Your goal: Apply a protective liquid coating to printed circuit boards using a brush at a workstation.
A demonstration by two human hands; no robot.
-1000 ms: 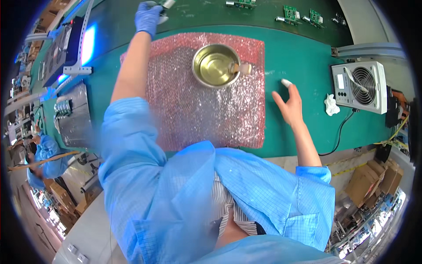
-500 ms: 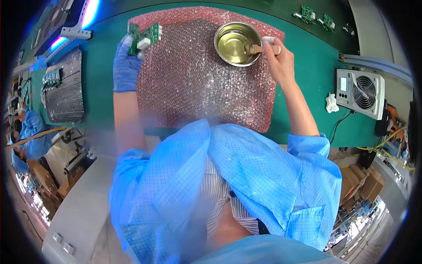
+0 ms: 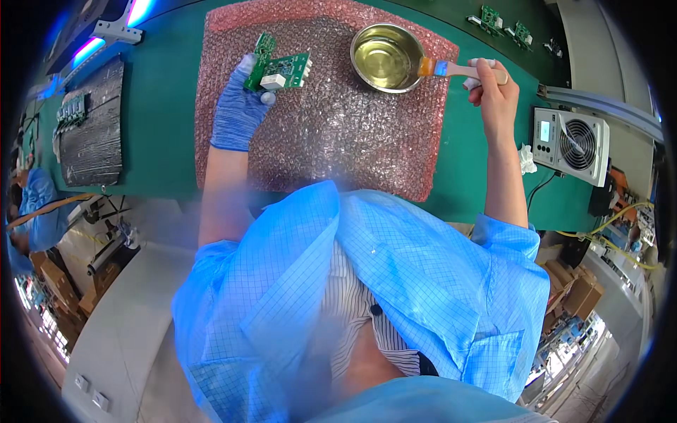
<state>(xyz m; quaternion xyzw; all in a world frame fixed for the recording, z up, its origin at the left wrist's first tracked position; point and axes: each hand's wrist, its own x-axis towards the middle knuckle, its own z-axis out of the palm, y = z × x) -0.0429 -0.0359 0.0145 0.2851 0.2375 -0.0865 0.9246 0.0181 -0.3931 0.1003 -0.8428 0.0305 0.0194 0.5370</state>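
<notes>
In a blue glove with pale fingertips, my left hand (image 3: 238,113) closes on the edge of a green circuit board assembly (image 3: 288,65). Two boards meet at an angle there, with a white block and white connectors on one. My right hand (image 3: 499,99), bare but for white coverings on some fingertips, grips the pale handle of a flat brush (image 3: 462,70). The brush's orange-brown bristle end is at the right rim of a round metal bowl (image 3: 354,69). Clear yellowish liquid (image 3: 383,62) lies in the bowl.
Pinkish bubble wrap (image 3: 317,141) covers the middle of the green table (image 3: 161,127). At the right stands a white fan unit (image 3: 572,144) beside crumpled white tissue (image 3: 527,159). More circuit boards (image 3: 490,20) lie at the far right, others (image 3: 72,111) on a dark sheet (image 3: 95,151) at left.
My right hand has drawn the brush rightward, out of the liquid to the bowl's rim. My left hand has brought the circuit board assembly right, toward the bowl.
</notes>
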